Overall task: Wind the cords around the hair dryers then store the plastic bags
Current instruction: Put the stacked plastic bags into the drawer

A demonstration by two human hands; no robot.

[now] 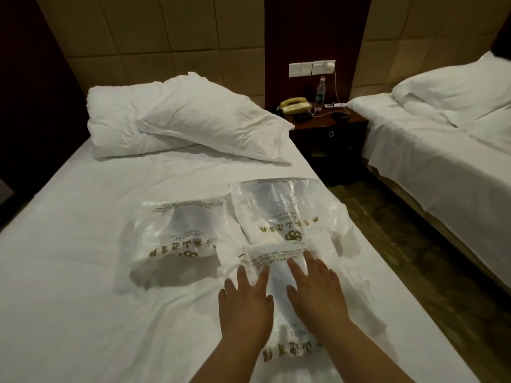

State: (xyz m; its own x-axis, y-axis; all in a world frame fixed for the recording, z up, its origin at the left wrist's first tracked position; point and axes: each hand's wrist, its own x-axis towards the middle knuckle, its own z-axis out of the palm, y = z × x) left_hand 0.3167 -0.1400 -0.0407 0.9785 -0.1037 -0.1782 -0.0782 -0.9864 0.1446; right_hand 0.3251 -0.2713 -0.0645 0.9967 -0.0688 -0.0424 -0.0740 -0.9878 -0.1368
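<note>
Pressing flat fingers of our left hand [244,302] and right hand [315,291] on the nearest bag [279,283] by the bed's [83,244] right edge, gripping nothing; two more bags [177,239] wait, storing still left.

Bed sheet [83,244] and pillows [179,117], plain white; three plastic bags [276,217] beyond and beneath the hands [279,297], translucent white with gold print; telephone [294,104], pale yellow; nightstand [329,128], dark brown; wall panels [166,37], beige.

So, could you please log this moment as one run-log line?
left hand: flat on nearest bag | right hand: flat on it | two other bags: on bed
</note>
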